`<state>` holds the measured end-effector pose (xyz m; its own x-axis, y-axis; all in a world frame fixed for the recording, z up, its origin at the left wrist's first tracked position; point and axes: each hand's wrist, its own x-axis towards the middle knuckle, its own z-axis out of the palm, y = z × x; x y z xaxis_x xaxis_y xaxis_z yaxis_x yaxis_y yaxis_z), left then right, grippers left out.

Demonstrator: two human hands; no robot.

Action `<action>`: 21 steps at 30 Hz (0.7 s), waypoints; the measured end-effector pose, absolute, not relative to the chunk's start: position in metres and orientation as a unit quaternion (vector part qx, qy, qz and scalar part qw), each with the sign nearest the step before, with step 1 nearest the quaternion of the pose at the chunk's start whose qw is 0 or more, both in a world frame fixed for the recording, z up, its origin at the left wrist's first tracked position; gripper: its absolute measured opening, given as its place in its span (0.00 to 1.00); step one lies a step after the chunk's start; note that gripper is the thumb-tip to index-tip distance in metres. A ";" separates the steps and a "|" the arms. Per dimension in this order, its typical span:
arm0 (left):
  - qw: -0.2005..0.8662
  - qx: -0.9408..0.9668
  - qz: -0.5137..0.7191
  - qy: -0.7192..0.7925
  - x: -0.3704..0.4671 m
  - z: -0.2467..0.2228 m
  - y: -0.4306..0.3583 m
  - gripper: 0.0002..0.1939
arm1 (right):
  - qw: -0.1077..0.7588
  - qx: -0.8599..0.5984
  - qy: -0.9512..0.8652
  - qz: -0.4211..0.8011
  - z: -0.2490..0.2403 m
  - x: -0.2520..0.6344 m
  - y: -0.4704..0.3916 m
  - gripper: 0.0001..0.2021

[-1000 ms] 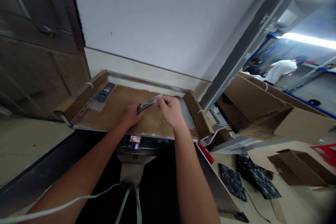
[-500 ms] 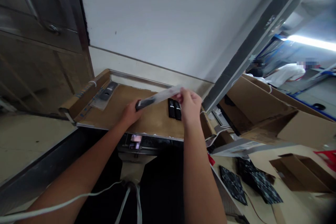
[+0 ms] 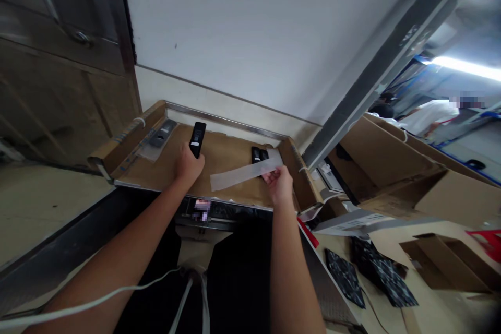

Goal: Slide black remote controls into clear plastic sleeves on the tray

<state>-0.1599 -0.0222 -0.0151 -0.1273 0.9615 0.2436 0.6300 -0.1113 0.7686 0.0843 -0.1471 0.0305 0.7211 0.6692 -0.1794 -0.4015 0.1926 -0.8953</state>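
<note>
My left hand point(image 3: 189, 163) is closed around the lower end of a black remote control point(image 3: 198, 136), which points up and away from me. A translucent plastic sleeve point(image 3: 238, 175) is pinched in my right hand point(image 3: 278, 180) and stretches left over the cardboard-lined tray point(image 3: 229, 146). Just behind the sleeve, black remotes point(image 3: 256, 154) lie side by side, partly covered by it. At the tray's left end rest bagged remotes point(image 3: 163, 133) in clear plastic.
Raised cardboard walls point(image 3: 299, 172) bound the tray's ends. A white wall point(image 3: 235, 36) rises behind it. To the right stand a large open carton point(image 3: 391, 162) and a smaller box point(image 3: 450, 261). A white cable point(image 3: 117, 292) crosses my lap. A person in white point(image 3: 434, 115) is farther off.
The remote and the sleeve have come apart. My left hand has tilted the remote upward, while my right hand has lowered toward me with the sleeve.
</note>
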 end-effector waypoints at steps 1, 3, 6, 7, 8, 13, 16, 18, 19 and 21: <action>0.200 0.637 0.397 0.630 -0.160 -0.016 -0.022 0.23 | 0.752 -0.543 -0.127 0.353 0.017 0.079 -0.148 0.09; 0.186 0.659 0.383 0.621 -0.160 -0.019 -0.022 0.26 | 0.735 -0.562 -0.144 0.352 -0.003 0.072 -0.148 0.09; 0.172 0.677 0.365 0.615 -0.159 -0.021 -0.021 0.27 | 0.720 -0.571 -0.170 0.357 -0.015 0.069 -0.149 0.09; 0.171 0.678 0.362 0.616 -0.159 -0.021 -0.021 0.25 | 0.718 -0.569 -0.173 0.362 -0.015 0.070 -0.149 0.09; 0.170 0.679 0.359 0.618 -0.159 -0.021 -0.021 0.24 | 0.719 -0.566 -0.171 0.366 -0.015 0.072 -0.149 0.09; 0.133 0.687 0.342 0.627 -0.158 -0.016 -0.024 0.20 | 0.721 -0.561 -0.169 0.369 -0.012 0.075 -0.151 0.08; 0.124 0.688 0.373 0.610 -0.156 -0.013 -0.026 0.17 | 0.702 -0.578 -0.194 0.369 -0.015 0.073 -0.151 0.09; 0.145 0.726 0.413 0.531 -0.156 -0.013 -0.028 0.16 | 0.691 -0.582 -0.212 0.372 -0.016 0.071 -0.151 0.11; 0.158 0.752 0.424 0.480 -0.156 -0.014 -0.030 0.16 | 0.690 -0.581 -0.218 0.372 -0.017 0.071 -0.151 0.12; 0.185 0.803 0.414 0.387 -0.156 -0.015 -0.033 0.16 | 0.694 -0.575 -0.225 0.370 -0.018 0.071 -0.151 0.12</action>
